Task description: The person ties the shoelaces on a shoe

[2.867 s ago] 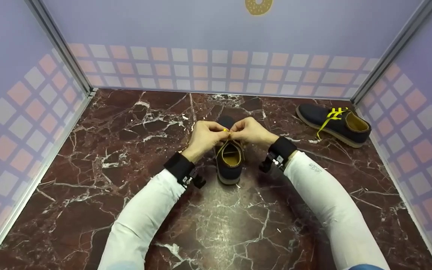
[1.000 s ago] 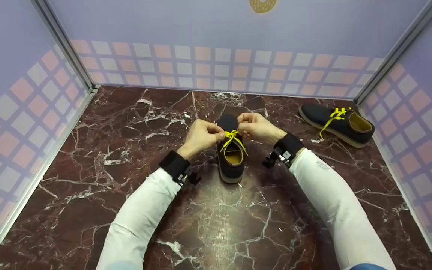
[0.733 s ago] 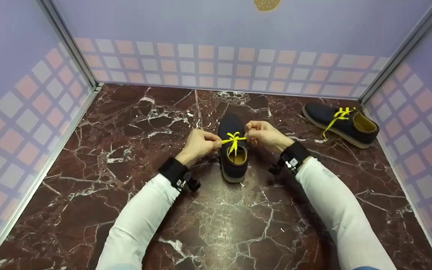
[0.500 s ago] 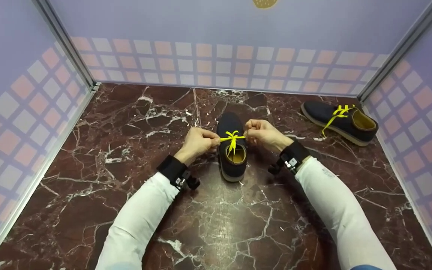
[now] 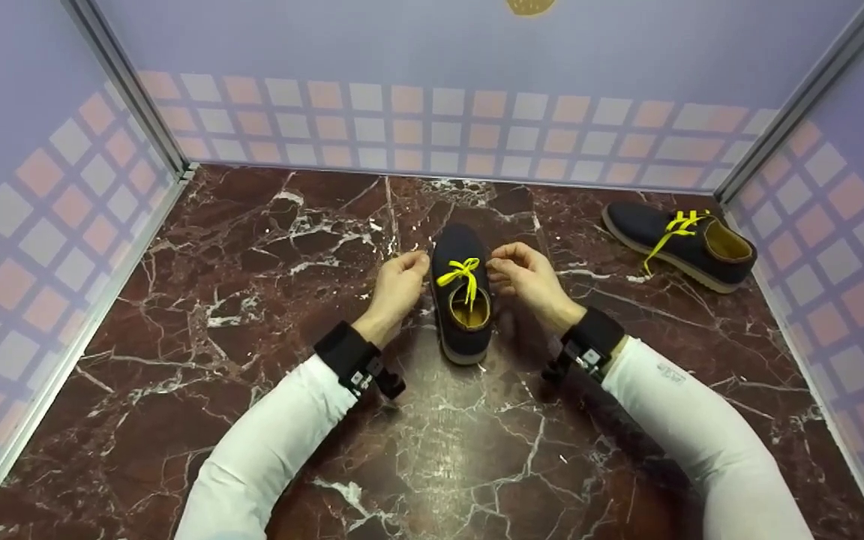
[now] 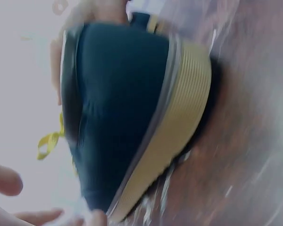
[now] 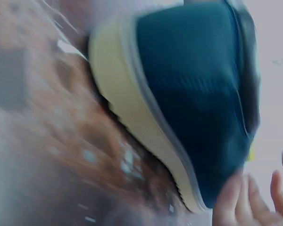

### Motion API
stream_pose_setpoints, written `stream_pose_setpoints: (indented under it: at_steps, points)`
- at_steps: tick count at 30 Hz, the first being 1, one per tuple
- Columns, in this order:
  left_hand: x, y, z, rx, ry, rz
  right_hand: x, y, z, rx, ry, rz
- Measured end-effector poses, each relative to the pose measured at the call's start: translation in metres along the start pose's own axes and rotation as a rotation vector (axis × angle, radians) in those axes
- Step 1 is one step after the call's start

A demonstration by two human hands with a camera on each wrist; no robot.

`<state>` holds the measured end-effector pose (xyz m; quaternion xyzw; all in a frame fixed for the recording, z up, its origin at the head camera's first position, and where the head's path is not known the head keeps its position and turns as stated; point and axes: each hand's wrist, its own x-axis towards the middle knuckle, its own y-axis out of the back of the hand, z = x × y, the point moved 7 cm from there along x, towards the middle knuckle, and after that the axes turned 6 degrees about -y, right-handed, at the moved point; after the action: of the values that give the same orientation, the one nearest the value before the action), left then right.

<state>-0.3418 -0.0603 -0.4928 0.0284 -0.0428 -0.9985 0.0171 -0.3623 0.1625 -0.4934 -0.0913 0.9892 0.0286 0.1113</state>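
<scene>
A dark navy shoe (image 5: pixel 457 244) stands upright on the floor between the hands, toe pointing away. Its yellow shoelace (image 5: pixel 465 270) is tied in a bow across the front. The left hand (image 5: pixel 396 289) is at the shoe's left side, with its thumb (image 6: pixel 8 181) apart from the other fingers and no lace held. On the other side, the right hand (image 5: pixel 533 283) has loosely bent fingers; in the right wrist view its fingertips (image 7: pixel 228 193) overlap the front of the shoe's side. Whether they touch it is blurred.
A second navy shoe (image 5: pixel 664 240) with a yellow lace trailing over its side lies at the back right. Patterned panels (image 5: pixel 447 127) enclose the marbled floor (image 5: pixel 252 420) at the back and both sides.
Earlier, the hands pinched the yellow lace and drew the bow tight sideways. Now both have let go, their fingers have loosened, and the bow rests on the shoe.
</scene>
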Motion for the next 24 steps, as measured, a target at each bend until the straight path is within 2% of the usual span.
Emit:
stream_pose_setpoints:
  at_steps: [2,5,8,11,14,18,21,24]
  points:
    - [-0.005,-0.006,-0.001,-0.019,0.037,-0.017,-0.008,-0.002,0.003,-0.022,-0.018,0.015]
    - [-0.012,-0.017,-0.003,-0.051,0.067,-0.054,-0.017,-0.011,0.008,0.003,-0.062,-0.013]
    - [-0.018,-0.026,-0.003,-0.063,0.084,-0.081,-0.024,-0.020,0.013,0.068,-0.098,-0.055]
    - [-0.023,-0.031,-0.002,-0.056,0.077,-0.077,-0.028,-0.028,0.017,0.118,-0.112,-0.086]
    - [-0.030,-0.035,0.000,-0.057,0.072,-0.063,-0.033,-0.034,0.020,0.125,-0.120,-0.079]
    - [-0.039,-0.041,0.001,-0.044,0.102,-0.067,-0.039,-0.041,0.022,0.085,-0.127,-0.034]
    - [-0.039,-0.043,-0.001,-0.044,0.118,-0.077,-0.041,-0.045,0.022,0.071,-0.127,-0.011]
    - [-0.028,-0.042,-0.014,-0.034,0.116,-0.070,-0.039,-0.049,0.023,0.087,-0.138,-0.010]
